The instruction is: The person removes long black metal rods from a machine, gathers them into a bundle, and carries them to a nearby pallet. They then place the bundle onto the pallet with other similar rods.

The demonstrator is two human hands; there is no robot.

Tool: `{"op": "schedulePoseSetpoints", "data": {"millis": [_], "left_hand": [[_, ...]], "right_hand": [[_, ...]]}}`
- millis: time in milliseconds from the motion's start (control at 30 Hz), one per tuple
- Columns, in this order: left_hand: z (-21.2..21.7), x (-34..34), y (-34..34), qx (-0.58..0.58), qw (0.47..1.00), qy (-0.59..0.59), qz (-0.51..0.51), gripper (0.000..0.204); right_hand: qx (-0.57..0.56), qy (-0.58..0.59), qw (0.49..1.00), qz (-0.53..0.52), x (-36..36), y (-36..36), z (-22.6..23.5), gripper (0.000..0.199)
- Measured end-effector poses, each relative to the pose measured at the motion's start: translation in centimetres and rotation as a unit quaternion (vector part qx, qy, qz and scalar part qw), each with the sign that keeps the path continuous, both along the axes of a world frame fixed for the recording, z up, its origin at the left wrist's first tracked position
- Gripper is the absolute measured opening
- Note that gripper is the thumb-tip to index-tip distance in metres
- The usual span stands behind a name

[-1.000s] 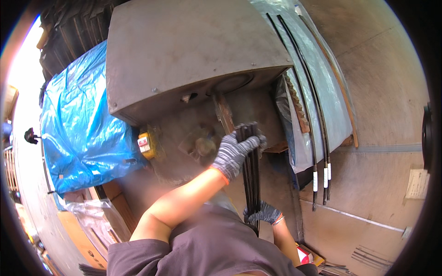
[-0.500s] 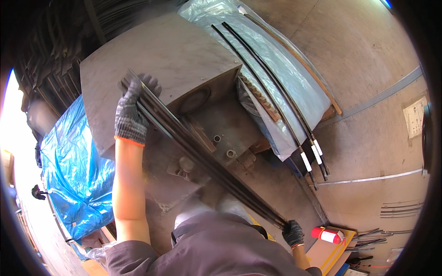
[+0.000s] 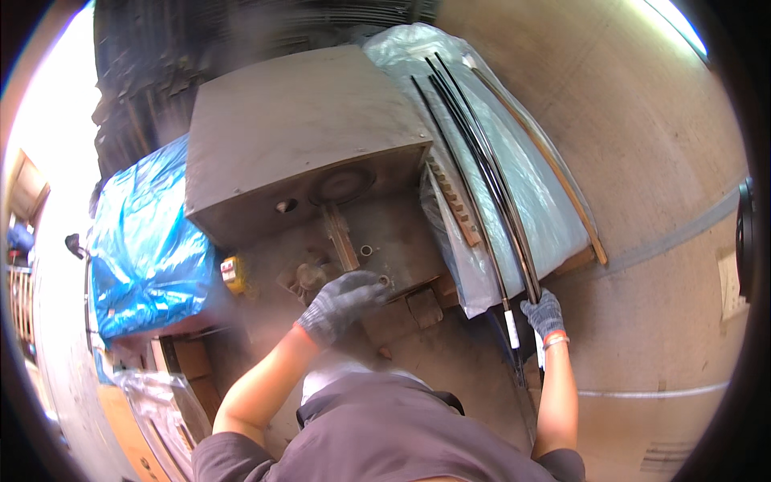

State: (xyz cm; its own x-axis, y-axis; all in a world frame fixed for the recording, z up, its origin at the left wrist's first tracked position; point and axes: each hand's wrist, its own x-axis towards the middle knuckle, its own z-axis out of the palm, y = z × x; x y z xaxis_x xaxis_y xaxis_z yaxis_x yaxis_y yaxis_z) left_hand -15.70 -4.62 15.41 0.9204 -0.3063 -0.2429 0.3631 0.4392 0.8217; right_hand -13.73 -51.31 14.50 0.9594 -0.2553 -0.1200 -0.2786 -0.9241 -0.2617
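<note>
The right hand (image 3: 544, 313), in a grey knit glove with an orange cuff, sits right of centre in the lower half of the frame, its fingers closed around the near end of a bundle of long thin black rods (image 3: 480, 173). The left hand (image 3: 341, 304), gloved the same way, lies near the centre of the frame, blurred, palm down with fingers loosely curled over the worn front plate of a big grey-brown metal machine (image 3: 297, 136); whether it grips anything I cannot tell.

The rods start at the right hand and run up and away from it — their long axis goes from lower right of centre to the upper middle of the frame, leaning slightly left toward the top, with the far tips near the machine's upper right corner. They are well apart from the left hand. White bands (image 3: 511, 328) mark some rod ends just left of the right hand. The bundle lies on a sheet of clear crinkled plastic (image 3: 546, 209) draped over a stack beside the machine.

A slim brownish strip (image 3: 546, 153) lies along the plastic's right edge, roughly parallel to the rods. A crumpled blue tarpaulin (image 3: 144, 257) fills the left of the frame — a small yellow object (image 3: 233, 273) sits between it and the machine. Bare concrete floor (image 3: 658, 161) takes up the right side.
</note>
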Motion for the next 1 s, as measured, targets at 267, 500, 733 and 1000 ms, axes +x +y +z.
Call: {"op": "schedulePoseSetpoints", "data": {"millis": [267, 500, 733, 1000], "left_hand": [[-3.4, -19.5, 7.4, 0.015, 0.886, 0.12, 0.448, 0.034], [-6.9, -32.2, 8.4, 0.182, 0.831, 0.106, 0.515, 0.033], [-3.1, -22.6, 13.8, 0.006, 0.856, 0.132, 0.5, 0.031], [-5.3, -26.5, 34.4, 0.063, 0.791, 0.132, 0.594, 0.034]], "right_hand": [[0.035, 0.106, 0.994, -0.01, 9.7, 2.5, -0.5, 0.077], [-0.16, 0.086, 0.981, 0.071, 8.0, 7.8, 2.5, 0.083], [-0.185, -0.029, 0.978, 0.088, 7.7, 3.9, -2.0, 0.077], [-0.202, -0.379, 0.891, 0.146, 4.0, 8.7, -3.2, 0.052]]}}
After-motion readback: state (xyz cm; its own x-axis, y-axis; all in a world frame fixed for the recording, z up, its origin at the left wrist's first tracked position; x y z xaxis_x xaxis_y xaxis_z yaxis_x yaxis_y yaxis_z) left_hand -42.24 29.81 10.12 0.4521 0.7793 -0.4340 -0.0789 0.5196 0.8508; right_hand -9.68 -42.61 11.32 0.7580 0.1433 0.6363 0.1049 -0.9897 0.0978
